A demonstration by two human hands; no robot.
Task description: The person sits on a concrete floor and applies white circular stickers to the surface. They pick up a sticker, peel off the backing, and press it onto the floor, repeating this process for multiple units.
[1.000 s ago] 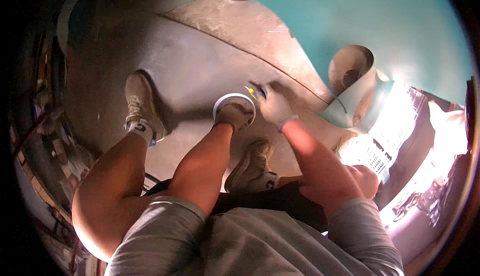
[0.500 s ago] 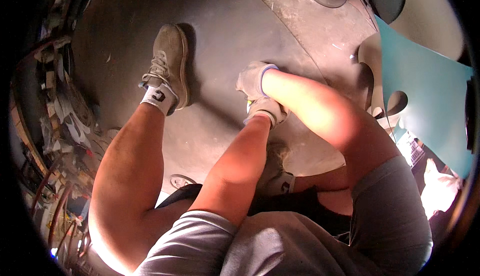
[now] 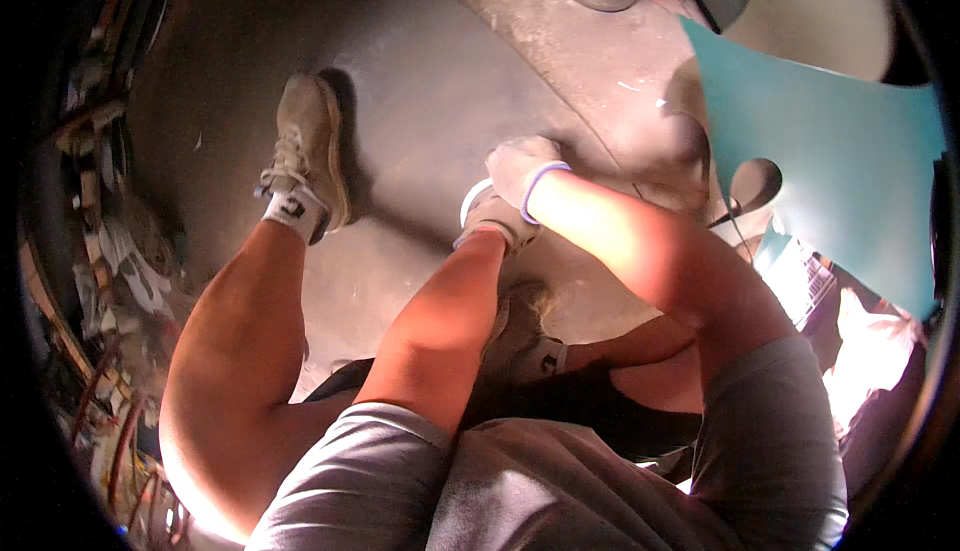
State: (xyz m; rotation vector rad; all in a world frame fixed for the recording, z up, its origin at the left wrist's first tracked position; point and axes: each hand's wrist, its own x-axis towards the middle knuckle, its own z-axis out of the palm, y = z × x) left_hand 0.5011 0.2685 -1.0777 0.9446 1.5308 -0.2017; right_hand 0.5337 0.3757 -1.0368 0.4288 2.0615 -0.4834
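Note:
Both of my hands wear pale, dirty work gloves and meet in front of me, above the grey floor. My left hand point(image 3: 510, 223) looks closed around a white thing with a curved edge point(image 3: 470, 198); most of that thing is hidden by the gloves, so its kind does not show. Just beyond and over it, my right hand point(image 3: 521, 165) is curled, with a bluish cuff at the wrist. Its fingertips are out of sight, and whatever they grip cannot be made out.
My left shoe point(image 3: 308, 131) rests on a smooth dark sheet point(image 3: 400, 71) on the floor. The other shoe point(image 3: 510, 336) is tucked close below my hands. A teal panel point(image 3: 820, 151), a dark rounded piece point(image 3: 756, 183) and a white bag point(image 3: 868, 346) lie right. Clutter lines the left.
The view has swung, moving the scene leftward. My right hand has shifted rightward relative to the left one. More of the white curved edge shows beside the gloves.

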